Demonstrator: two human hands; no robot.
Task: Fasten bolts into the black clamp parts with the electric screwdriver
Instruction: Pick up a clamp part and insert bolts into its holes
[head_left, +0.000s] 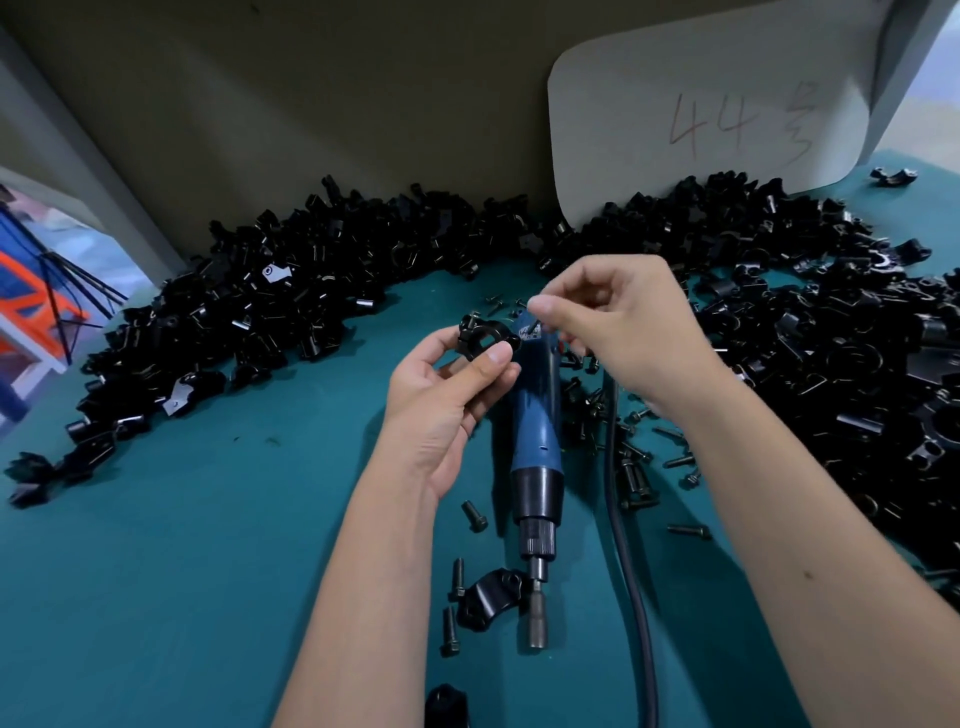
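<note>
Midway | left hand (447, 395) gripped clamp (485, 340) | right hand (613, 322) pinched, apparently a bolt | screwdriver (537, 441) lay unused mid-table | far-edge heaps (270, 296) remained

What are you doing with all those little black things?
A person is putting clamps together. The left hand holds a black clamp part up over the table. The right hand pinches something small next to it, likely a bolt, though it is hard to see. The blue electric screwdriver lies on the green table, not picked up yet. Loose bolts lie beside it, and a big pile of black parts curves around the back.
</note>
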